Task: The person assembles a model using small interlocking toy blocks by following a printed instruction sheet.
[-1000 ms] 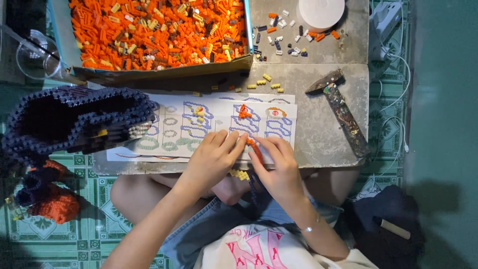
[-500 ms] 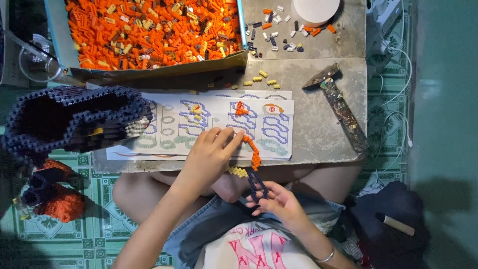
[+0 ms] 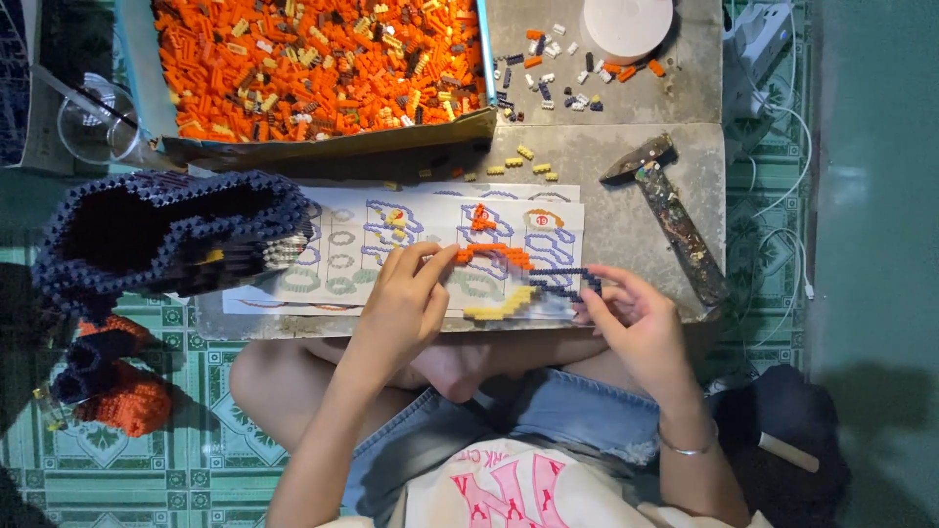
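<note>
A flat piece built of small bricks, orange at the top, dark blue at the right and yellow at the bottom, lies over a printed instruction sheet on a grey slab. My left hand pinches its orange left end with the fingertips. My right hand grips its dark blue right end near the slab's front edge. Both hands hold the same piece between them.
A box of mostly orange bricks stands at the back. Loose bricks and a white round lid lie at back right. A hammer rests at right. A large dark blue brick build sits at left.
My right hand came up from my lap to the slab's front edge and took the piece's dark blue end. The brick piece now lies spread across the sheet between both hands.
</note>
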